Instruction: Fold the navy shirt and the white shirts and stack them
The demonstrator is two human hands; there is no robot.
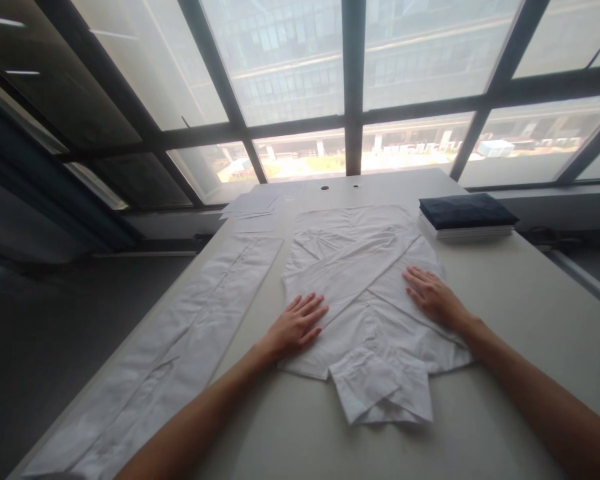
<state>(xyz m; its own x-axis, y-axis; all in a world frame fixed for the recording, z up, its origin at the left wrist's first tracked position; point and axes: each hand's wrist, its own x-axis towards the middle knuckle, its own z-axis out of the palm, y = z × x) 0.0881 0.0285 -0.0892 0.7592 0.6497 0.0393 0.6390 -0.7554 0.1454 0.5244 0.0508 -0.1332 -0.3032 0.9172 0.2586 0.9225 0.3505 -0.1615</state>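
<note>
A white shirt [353, 267] lies spread on the white table, with folds crossing its body diagonally. Its sleeve ends [383, 390] appear to overlap at the near edge and stick out toward me. My left hand [300, 325] rests flat on the left side of the shirt, fingers stretched and slightly apart. On the right side, my right hand [434, 295] is also laid flat on the cloth, palm down. Neither hand grips anything. Left of the shirt lies a long strip of folded white cloth [195, 320], wrinkled along its middle.
At the back right sits a folded dark blue cloth [467, 211] on top of a white stack [473, 233]. White papers [253, 203] lie at the far left of the table [545, 320]. Beyond it rise framed windows [280, 67]; a dark curtain [45, 173] hangs at left.
</note>
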